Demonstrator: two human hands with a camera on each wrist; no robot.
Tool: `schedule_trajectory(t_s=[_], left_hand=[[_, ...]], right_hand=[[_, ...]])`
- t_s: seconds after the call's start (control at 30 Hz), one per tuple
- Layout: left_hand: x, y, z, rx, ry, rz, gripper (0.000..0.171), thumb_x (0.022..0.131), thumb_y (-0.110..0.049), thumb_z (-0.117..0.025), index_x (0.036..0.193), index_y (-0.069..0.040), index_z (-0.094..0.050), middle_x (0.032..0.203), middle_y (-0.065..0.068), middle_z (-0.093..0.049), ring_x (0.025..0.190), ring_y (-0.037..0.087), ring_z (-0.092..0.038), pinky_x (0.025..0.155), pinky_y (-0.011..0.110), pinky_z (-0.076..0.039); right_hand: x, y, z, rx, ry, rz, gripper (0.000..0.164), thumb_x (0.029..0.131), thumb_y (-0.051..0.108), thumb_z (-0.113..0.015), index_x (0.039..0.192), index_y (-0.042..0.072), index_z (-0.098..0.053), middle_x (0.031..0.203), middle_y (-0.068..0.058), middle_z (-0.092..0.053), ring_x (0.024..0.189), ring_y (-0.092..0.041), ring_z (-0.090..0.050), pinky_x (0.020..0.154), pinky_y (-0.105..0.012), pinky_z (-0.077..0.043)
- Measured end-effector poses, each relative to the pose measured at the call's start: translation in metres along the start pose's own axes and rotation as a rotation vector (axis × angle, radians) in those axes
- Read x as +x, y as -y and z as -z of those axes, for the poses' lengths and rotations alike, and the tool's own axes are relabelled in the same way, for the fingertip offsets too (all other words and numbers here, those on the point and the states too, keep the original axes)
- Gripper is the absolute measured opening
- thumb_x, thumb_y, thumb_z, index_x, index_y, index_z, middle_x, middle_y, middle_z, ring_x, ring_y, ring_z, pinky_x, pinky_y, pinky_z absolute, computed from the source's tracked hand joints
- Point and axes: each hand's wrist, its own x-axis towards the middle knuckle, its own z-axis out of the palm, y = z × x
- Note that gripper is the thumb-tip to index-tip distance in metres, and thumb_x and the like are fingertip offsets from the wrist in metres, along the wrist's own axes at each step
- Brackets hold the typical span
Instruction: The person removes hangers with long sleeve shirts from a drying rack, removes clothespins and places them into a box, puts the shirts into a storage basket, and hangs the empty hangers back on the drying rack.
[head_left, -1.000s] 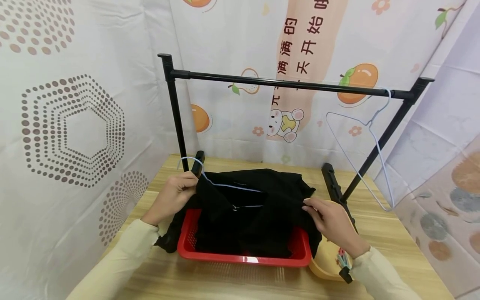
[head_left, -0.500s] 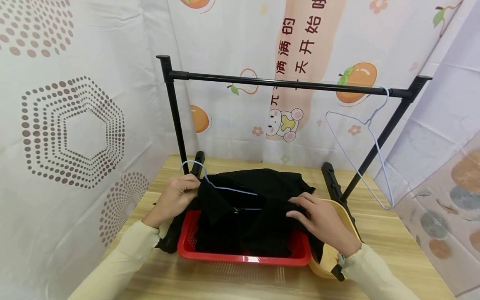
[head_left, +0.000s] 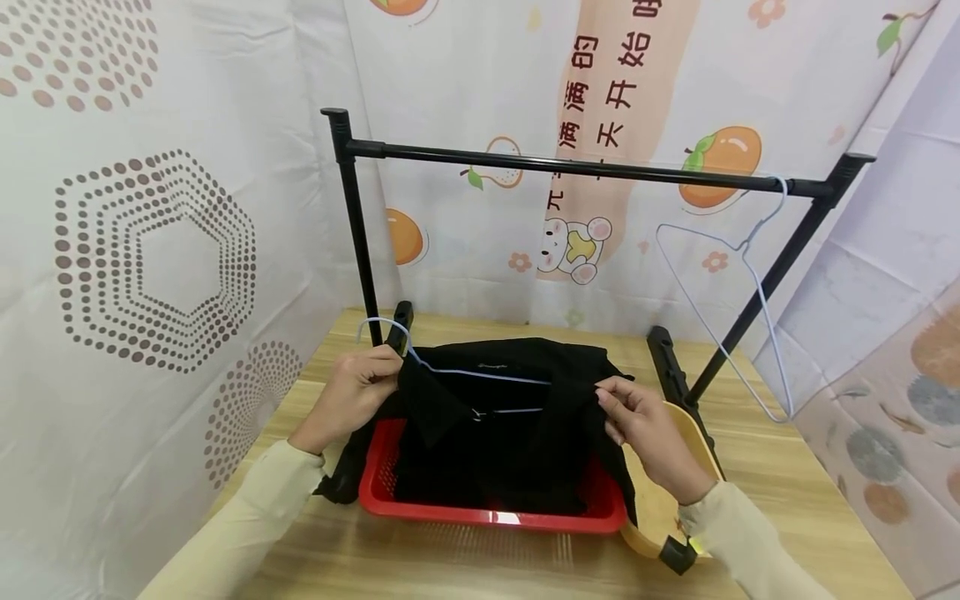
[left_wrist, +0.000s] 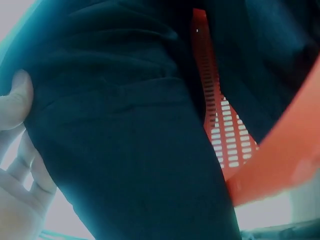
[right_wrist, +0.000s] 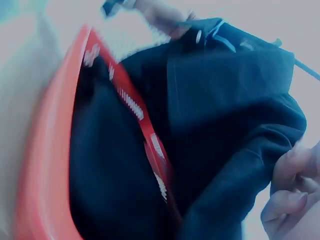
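Note:
A black garment (head_left: 517,467) lies spread over a red plastic basket (head_left: 495,518), with cloth hanging past its sides. A light blue wire hanger (head_left: 480,375) runs inside the garment's opening, its hook sticking out at the left. My left hand (head_left: 354,396) grips the garment's left edge just below that hook. At the right, my right hand (head_left: 647,429) pinches the cloth between thumb and fingers. The left wrist view shows the left thumb (left_wrist: 21,97) on the black cloth. In the right wrist view the right fingers (right_wrist: 290,175) hold a fold. Much of the hanger is hidden inside.
A black rack (head_left: 555,162) stands behind the basket, its feet on the wooden table (head_left: 300,542). Another light blue hanger (head_left: 720,354) hangs at the bar's right end. A yellow tray (head_left: 648,500) sits right of the basket, partly under my right forearm.
My right hand first moved inward with its fingers loosened on the cloth, then took a pinch slightly farther right. The garment's opening is wider, showing more of the hanger and a label.

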Motion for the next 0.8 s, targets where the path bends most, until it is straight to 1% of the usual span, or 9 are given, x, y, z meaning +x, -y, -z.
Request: schedule_trajectory(t_s=[0.13,0.27,0.33,0.43,0.53,0.6,0.7,0.77,0.8], left_hand=[[0.002,-0.002,-0.002,0.0,-0.012,0.016,0.048,0.079,0.026,-0.067,0.073,-0.022,-0.066,0.08,-0.009,-0.061,0.064,0.009,-0.047,0.059,0.024,-0.039],[0.003,-0.002,-0.005,-0.016,-0.034,0.017,0.047,0.079,0.026,-0.068,0.075,-0.021,-0.07,0.08,-0.008,-0.063,0.063,0.009,-0.047,0.058,0.021,-0.037],[0.003,-0.002,-0.006,-0.018,-0.042,0.014,0.046,0.079,0.025,-0.068,0.075,-0.02,-0.07,0.08,-0.007,-0.063,0.062,0.009,-0.047,0.058,0.021,-0.037],[0.003,-0.001,-0.007,-0.015,-0.041,0.006,0.048,0.08,0.026,-0.067,0.074,-0.022,-0.069,0.08,-0.008,-0.064,0.061,0.008,-0.046,0.057,0.021,-0.037],[0.002,0.0,-0.007,0.0,-0.036,-0.005,0.05,0.079,0.027,-0.065,0.072,-0.023,-0.066,0.079,-0.008,-0.063,0.061,0.008,-0.045,0.057,0.022,-0.037],[0.001,0.0,-0.007,0.012,-0.033,-0.01,0.049,0.079,0.027,-0.064,0.072,-0.022,-0.067,0.079,-0.009,-0.063,0.062,0.008,-0.046,0.058,0.021,-0.038],[0.0,0.001,-0.007,0.036,-0.035,-0.011,0.046,0.079,0.027,-0.064,0.074,-0.018,-0.071,0.08,-0.009,-0.064,0.063,0.008,-0.048,0.059,0.019,-0.039],[0.0,0.002,-0.007,0.049,-0.035,-0.008,0.044,0.079,0.026,-0.064,0.075,-0.016,-0.073,0.08,-0.009,-0.064,0.062,0.008,-0.048,0.058,0.018,-0.039],[0.0,0.002,-0.007,0.056,-0.034,-0.004,0.043,0.079,0.026,-0.064,0.074,-0.016,-0.072,0.079,-0.009,-0.064,0.062,0.008,-0.048,0.058,0.018,-0.039]], right_hand=[[0.001,-0.001,-0.004,0.264,0.065,-0.177,0.018,0.111,0.018,-0.05,0.1,0.008,-0.061,0.072,0.004,-0.045,0.053,-0.008,-0.039,0.055,-0.022,-0.037],[0.004,-0.003,-0.007,0.483,0.104,-0.345,0.035,0.111,0.011,-0.042,0.077,0.019,-0.042,0.067,0.008,-0.038,0.052,-0.005,-0.036,0.056,-0.02,-0.029],[0.005,-0.003,-0.009,0.562,0.107,-0.403,0.041,0.108,0.006,-0.038,0.07,0.021,-0.032,0.064,0.009,-0.035,0.052,-0.004,-0.034,0.056,-0.02,-0.023],[0.007,-0.003,-0.013,0.614,0.107,-0.462,0.042,0.103,0.0,-0.035,0.068,0.021,-0.027,0.061,0.009,-0.033,0.051,-0.004,-0.033,0.057,-0.022,-0.017],[0.01,-0.005,-0.014,0.545,0.135,-0.481,0.038,0.103,0.0,-0.034,0.072,0.02,-0.027,0.061,0.009,-0.031,0.052,-0.005,-0.031,0.057,-0.024,-0.017],[0.013,-0.008,-0.014,0.441,0.125,-0.468,0.031,0.102,0.0,-0.035,0.078,0.019,-0.037,0.064,0.007,-0.033,0.054,-0.006,-0.033,0.056,-0.023,-0.021],[0.016,-0.01,-0.014,0.228,0.069,-0.382,0.017,0.101,-0.002,-0.041,0.103,0.009,-0.054,0.075,0.003,-0.042,0.059,-0.01,-0.037,0.056,-0.023,-0.03],[0.015,-0.009,-0.014,0.081,0.008,-0.285,0.02,0.104,0.001,-0.046,0.119,0.006,-0.058,0.083,-0.002,-0.047,0.062,-0.014,-0.042,0.055,-0.025,-0.036],[0.015,-0.008,-0.013,0.001,-0.019,-0.221,0.021,0.106,0.004,-0.048,0.123,0.006,-0.06,0.085,-0.005,-0.049,0.062,-0.017,-0.043,0.056,-0.027,-0.038]])
